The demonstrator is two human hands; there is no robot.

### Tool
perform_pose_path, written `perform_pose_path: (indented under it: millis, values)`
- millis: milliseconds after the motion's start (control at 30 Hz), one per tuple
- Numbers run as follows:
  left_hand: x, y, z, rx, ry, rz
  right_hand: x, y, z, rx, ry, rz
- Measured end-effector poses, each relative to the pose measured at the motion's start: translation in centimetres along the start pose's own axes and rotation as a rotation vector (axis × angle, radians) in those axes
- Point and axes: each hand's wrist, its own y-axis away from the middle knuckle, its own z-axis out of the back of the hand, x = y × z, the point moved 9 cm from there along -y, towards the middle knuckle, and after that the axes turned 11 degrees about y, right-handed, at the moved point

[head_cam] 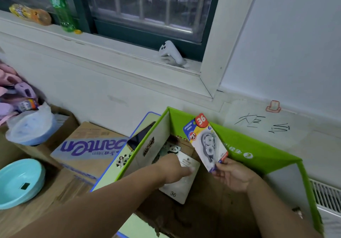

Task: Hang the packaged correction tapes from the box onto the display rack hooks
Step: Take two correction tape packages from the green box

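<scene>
Pick-up step, at the box end of the task. Right hand (234,175) pinches one packaged correction tape (206,141) by its lower corner, thumb and fingertips closed on the card. The pack stands up and away from the palm, tilted, with a red "36" tab at the far end. It is held above the open box (258,151), just beyond and to the right of the left hand (175,167).

Left hand is down inside the box, fingers on a white card pack (177,191) marked "36" that lies beneath it. Cannot tell whether the fingers pinch the card or only touch it, because the knuckles cover the contact.

Judgement: one pack is out and a second is being reached for. The held pack is not yet hung. The next move calls for a firm hold on the second pack and a lift clear of the box wall. After that comes a turn to the rack, lining the far end of each card up with a hook. The right hand's grip at the bottom corner leaves that end free, which should suit threading.

Hidden or unclear:
- Display rack and hooks are not in view.
- Hang hole on the held pack is too small to make out.
- Panda-print items (172,149) beyond the left hand are blurred, so what they are is uncertain.
- Packs left in the box cannot be counted.
- Both forearms are cut off at the lower frame edge.
</scene>
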Motion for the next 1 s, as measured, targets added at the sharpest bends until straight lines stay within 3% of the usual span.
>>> perform_pose_path:
  millis: [133, 233, 267, 333, 433, 500, 633, 733, 900, 1000]
  values:
    - [-1.3, 0.0, 0.8, -0.148, 0.459, -0.093, 0.1, 0.3, -5.1, 0.186, 0.010, 0.013]
    - [-1.5, 0.4, 2.9, -0.333, 0.493, -0.119, -2.1, -0.2, -7.3, 0.300, 0.209, -0.118]
    - [-1.6, 0.6, 3.6, -0.380, 0.451, -0.134, -3.4, -1.1, -6.6, 0.255, 0.346, -0.181]
    - [-1.9, 1.2, 4.9, -0.450, 0.397, -0.169, -5.7, -3.5, -3.3, -0.020, 0.602, -0.291]
    - [-1.4, 2.2, 6.5, -0.513, 0.485, -0.192, -6.6, -5.5, -1.4, -0.408, 0.387, -0.249]
    - [-0.6, 2.9, 7.3, -0.555, 0.515, -0.171, -6.9, -5.8, -3.1, -0.426, 0.188, -0.254]
    - [0.7, 4.1, 8.1, -0.611, 0.482, -0.140, -5.7, -6.0, -5.9, -0.377, 0.095, -0.201]
    - [0.6, 4.7, 8.4, -0.644, 0.460, -0.121, -4.7, -6.1, -5.3, -0.400, 0.191, -0.186]
    - [-1.8, 5.0, 7.9, -0.629, 0.530, -0.143, -0.5, -2.3, -1.7, -0.417, 0.617, -0.129]
    - [-4.2, 4.9, 7.1, -0.633, 0.524, -0.177, 2.8, 1.2, 0.7, -0.415, 0.654, -0.043]
